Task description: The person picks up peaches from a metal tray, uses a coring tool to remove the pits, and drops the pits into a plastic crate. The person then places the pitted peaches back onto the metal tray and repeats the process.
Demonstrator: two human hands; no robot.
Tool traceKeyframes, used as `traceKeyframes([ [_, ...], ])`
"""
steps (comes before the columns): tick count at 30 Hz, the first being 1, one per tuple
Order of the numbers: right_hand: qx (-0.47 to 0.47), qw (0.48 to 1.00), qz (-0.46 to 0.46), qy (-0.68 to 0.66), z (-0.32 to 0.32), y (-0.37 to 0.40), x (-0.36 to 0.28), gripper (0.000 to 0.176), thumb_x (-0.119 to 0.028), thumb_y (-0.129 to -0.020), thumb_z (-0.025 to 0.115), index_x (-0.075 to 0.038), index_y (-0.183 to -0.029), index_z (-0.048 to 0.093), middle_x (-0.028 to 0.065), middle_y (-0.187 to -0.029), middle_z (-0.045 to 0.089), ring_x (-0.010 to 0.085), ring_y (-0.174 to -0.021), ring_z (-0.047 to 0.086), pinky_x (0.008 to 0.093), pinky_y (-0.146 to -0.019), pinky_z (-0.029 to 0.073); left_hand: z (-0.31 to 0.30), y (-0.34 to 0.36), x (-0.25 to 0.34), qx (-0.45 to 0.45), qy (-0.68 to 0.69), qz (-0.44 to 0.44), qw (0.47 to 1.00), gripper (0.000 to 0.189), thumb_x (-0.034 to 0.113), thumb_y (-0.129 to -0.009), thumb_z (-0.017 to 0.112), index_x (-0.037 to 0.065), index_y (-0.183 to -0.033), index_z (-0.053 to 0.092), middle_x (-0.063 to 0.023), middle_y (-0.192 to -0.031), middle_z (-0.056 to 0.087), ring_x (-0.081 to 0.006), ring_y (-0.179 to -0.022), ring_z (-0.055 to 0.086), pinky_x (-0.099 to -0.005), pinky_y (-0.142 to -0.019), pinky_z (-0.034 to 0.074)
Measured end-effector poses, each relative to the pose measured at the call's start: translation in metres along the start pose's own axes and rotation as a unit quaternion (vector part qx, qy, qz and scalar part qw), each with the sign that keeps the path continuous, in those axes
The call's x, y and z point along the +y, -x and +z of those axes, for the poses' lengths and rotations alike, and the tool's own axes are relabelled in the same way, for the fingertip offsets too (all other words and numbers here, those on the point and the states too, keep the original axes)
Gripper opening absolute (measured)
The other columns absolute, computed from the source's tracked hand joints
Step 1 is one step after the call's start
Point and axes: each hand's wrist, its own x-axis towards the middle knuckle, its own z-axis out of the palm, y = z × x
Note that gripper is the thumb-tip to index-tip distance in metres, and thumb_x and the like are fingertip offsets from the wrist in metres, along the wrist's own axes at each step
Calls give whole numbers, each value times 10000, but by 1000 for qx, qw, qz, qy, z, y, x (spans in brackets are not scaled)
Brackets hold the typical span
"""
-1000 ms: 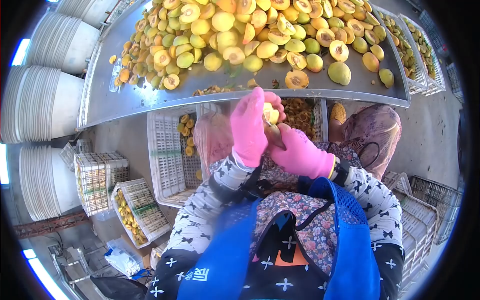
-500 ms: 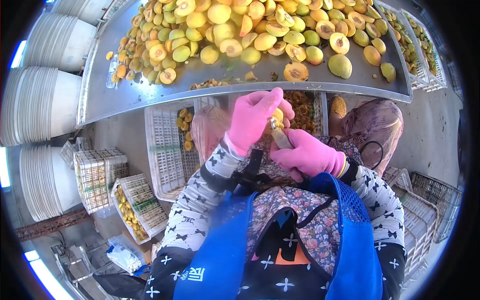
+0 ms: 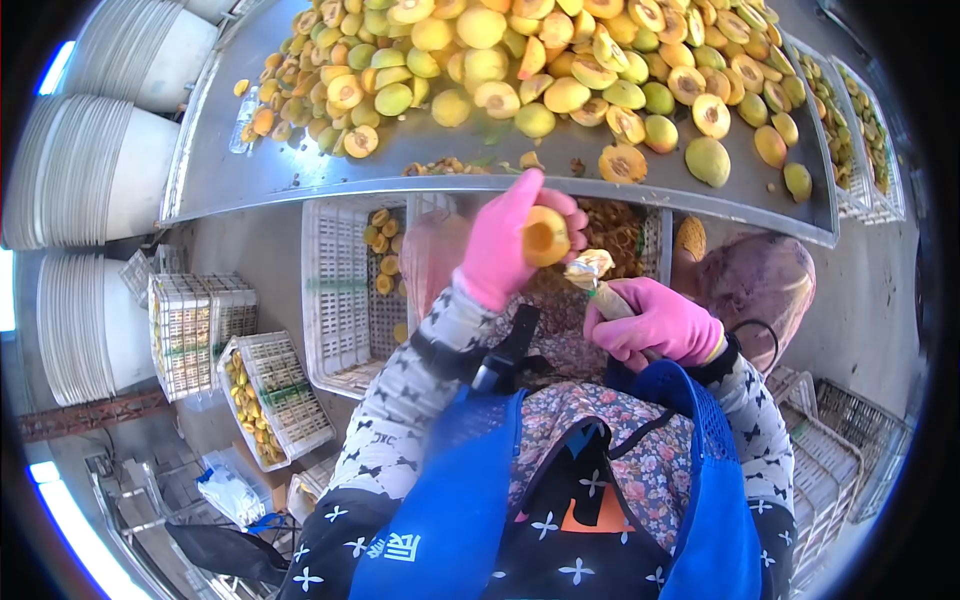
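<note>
My left hand (image 3: 500, 242), in a pink glove, is closed around a yellow peach half (image 3: 546, 240), whose hollowed cut side faces me. Just to its right, my right hand (image 3: 660, 322), also pink-gloved, grips the handle of a pitting spoon (image 3: 611, 301). A scooped-out piece of pit and flesh (image 3: 589, 266) covers the spoon's tip, apart from the peach half. Beyond both hands, many cut peach halves (image 3: 485, 65) are heaped on a metal table (image 3: 300, 180).
Below the table edge, a white crate (image 3: 335, 290) holds some hollowed halves, and brown scraps (image 3: 612, 235) fill another container. A crate of fruit (image 3: 285, 400) stands at left near stacked white tubs (image 3: 95, 330). More crates (image 3: 825, 450) are at right.
My right hand has drawn the spoon out of the peach half, down and right, with scooped matter on its tip. The left hand has turned the half's hollow toward me.
</note>
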Motion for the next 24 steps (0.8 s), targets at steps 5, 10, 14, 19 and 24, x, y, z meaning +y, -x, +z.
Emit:
traceKeyframes([
  [5,223,795,-94,557,-50,-6,51,336,-275,-830,686,-16,-1018,585,229,-814,635,425,-790,621,482,-690,495,-103,59,68,116,-433,77,890,342,321,-967,616,7,-1086,680,-140,-960,698,-210,-838,679,-314,-760,561],
  [10,306,798,-58,516,-45,-12,10,288,-276,-852,671,-38,-969,559,205,-857,655,402,-847,641,478,-714,506,-124,10,97,220,-491,223,813,446,296,-881,718,31,-1231,642,-149,-1173,655,-247,-1067,637,-344,-869,539],
  [14,278,797,-72,532,-34,1,-1,281,-278,-853,672,-48,-975,565,205,-861,646,403,-836,642,478,-710,503,-130,-111,74,254,-556,184,770,622,354,-836,745,44,-1339,551,-138,-1341,555,-244,-1098,615,-344,-904,503],
  [19,269,830,-82,482,-11,13,9,289,-264,-848,680,-53,-1018,580,198,-849,625,408,-825,633,478,-725,501,-131,-146,73,218,-639,128,726,635,284,-816,737,57,-1364,510,-138,-1265,561,-264,-1106,589,-377,-941,486],
  [24,242,854,-145,438,-13,9,-1,421,-231,-842,689,-60,-1210,579,187,-985,654,383,-937,637,440,-790,517,-104,-60,74,-28,-31,185,982,475,239,-922,614,66,-1352,509,-167,-1308,556,-353,-1177,561,-469,-1014,464],
])
